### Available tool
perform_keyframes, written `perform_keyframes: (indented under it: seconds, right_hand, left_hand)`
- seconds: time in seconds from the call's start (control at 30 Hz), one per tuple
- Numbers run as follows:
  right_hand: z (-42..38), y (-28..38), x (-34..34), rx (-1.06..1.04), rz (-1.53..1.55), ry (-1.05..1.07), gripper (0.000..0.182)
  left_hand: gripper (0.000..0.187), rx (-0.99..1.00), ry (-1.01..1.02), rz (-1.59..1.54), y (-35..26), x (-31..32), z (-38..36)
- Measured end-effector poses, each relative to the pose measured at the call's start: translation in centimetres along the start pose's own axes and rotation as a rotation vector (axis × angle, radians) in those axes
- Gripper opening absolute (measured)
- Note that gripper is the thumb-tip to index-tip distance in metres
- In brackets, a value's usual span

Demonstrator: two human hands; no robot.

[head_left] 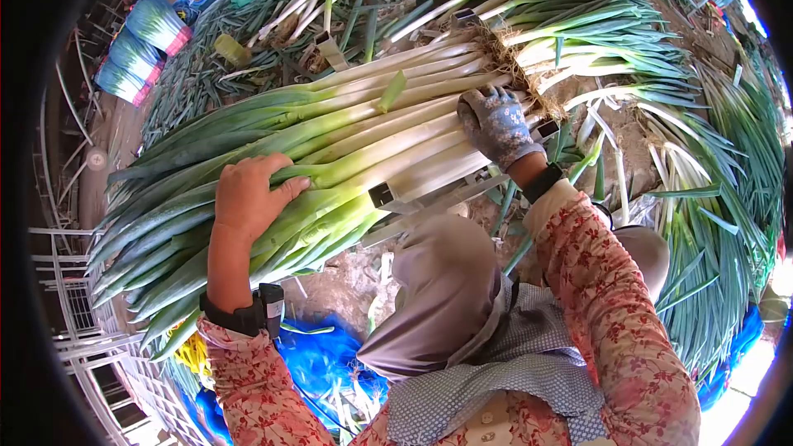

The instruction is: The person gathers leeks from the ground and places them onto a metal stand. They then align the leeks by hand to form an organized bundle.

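Observation:
A row of long, thick green onions (355, 144) lies across a low metal frame (438, 200), green leaves to the left and rooted ends to the right. My bare left hand (252, 198) rests over the leafy part, thumb and fingers around a green stalk. My right hand (498, 125), in a patterned grey glove, has its fingers curled down on the white stems close to the roots (541, 99); its fingertips are partly hidden. A cut piece of green leaf (392, 91) sits on top of the stems.
More green onions (603, 41) are heaped beyond the roots, with another large pile (702, 256) at right. Printed blue and pink packs (140, 49) stand at upper left. Blue plastic (326, 359) lies on the ground near my knee (442, 281). A white metal rack (78, 314) is at left.

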State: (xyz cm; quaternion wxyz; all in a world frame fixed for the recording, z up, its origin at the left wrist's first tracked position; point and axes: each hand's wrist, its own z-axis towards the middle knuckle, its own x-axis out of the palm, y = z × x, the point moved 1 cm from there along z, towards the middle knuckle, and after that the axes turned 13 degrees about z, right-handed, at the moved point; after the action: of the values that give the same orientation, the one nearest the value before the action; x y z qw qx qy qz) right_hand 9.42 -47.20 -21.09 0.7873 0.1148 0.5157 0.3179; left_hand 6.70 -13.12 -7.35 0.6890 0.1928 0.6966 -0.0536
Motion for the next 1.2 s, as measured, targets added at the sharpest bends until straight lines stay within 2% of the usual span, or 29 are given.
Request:
perform_keyframes:
  seconds: [0.13,0.23,0.27,0.43,0.5,0.6,0.63,0.7,0.77,0.8,0.83,0.87,0.9,1.03,1.1,1.2]
  right_hand:
    - [-0.1,-0.4,0.9,0.022,-0.004,-0.028,0.015]
    - [0.1,-0.1,0.9,0.030,-0.022,-0.032,0.015]
    - [0.1,-0.1,0.7,0.070,0.009,0.024,0.015]
    - [-0.4,-0.8,0.9,0.066,0.010,-0.001,0.018]
    - [-0.2,-1.0,0.9,0.074,0.029,0.020,0.021]
    - [-0.3,-1.0,-0.4,-0.006,0.116,0.104,0.018]
    - [-0.7,-1.4,0.6,-0.194,-0.054,0.121,0.017]
    - [-0.8,-4.1,1.5,-0.550,-0.486,0.129,0.014]
    - [-0.2,-3.7,1.1,-0.493,-0.663,0.101,0.010]
    - [0.0,-4.9,1.7,-0.423,-0.257,0.117,0.012]
    - [0.3,-5.3,2.6,-0.259,-0.115,0.321,0.018]
    - [0.2,-5.4,2.4,-0.227,0.104,0.304,0.031]
    - [1.5,-1.5,-2.3,0.155,0.239,0.522,0.040]
    - [2.9,-1.2,-3.1,0.226,0.210,0.621,0.044]
    - [2.8,-1.2,-3.2,0.209,0.213,0.594,0.046]
    - [2.6,-1.1,-3.8,0.202,0.217,0.541,0.047]
  left_hand:
    - [0.037,0.008,-0.023,0.034,0.1,0.9,0.1]
    - [0.033,0.054,-0.138,0.064,-0.1,1.4,0.0]
    - [0.032,0.057,-0.129,0.043,-0.1,1.6,-0.2]
    - [0.035,0.138,-0.166,-0.028,-0.4,0.8,-0.8]
    - [0.037,0.116,-0.082,-0.014,-0.3,0.6,-0.4]
    - [0.042,0.076,0.041,-0.013,0.0,0.5,-0.4]
    - [0.043,0.073,0.072,-0.014,0.1,0.4,0.2]
    - [0.046,0.094,0.006,0.033,0.8,1.5,-0.2]
    - [0.048,0.092,-0.084,-0.003,0.6,1.5,-0.2]
    - [0.047,0.058,-0.013,-0.084,0.4,1.5,0.0]
    - [0.046,0.083,0.024,-0.088,0.3,0.9,0.2]
    - [0.046,0.094,0.081,-0.087,0.1,0.5,0.0]
    - [0.045,0.105,0.079,-0.090,-0.2,0.0,0.0]
    - [0.048,0.139,0.104,-0.046,-0.3,-0.5,0.0]
    - [0.050,0.193,0.077,-0.010,-0.2,-0.1,0.1]
    - [0.059,0.183,0.148,-0.026,-0.2,-0.7,0.3]
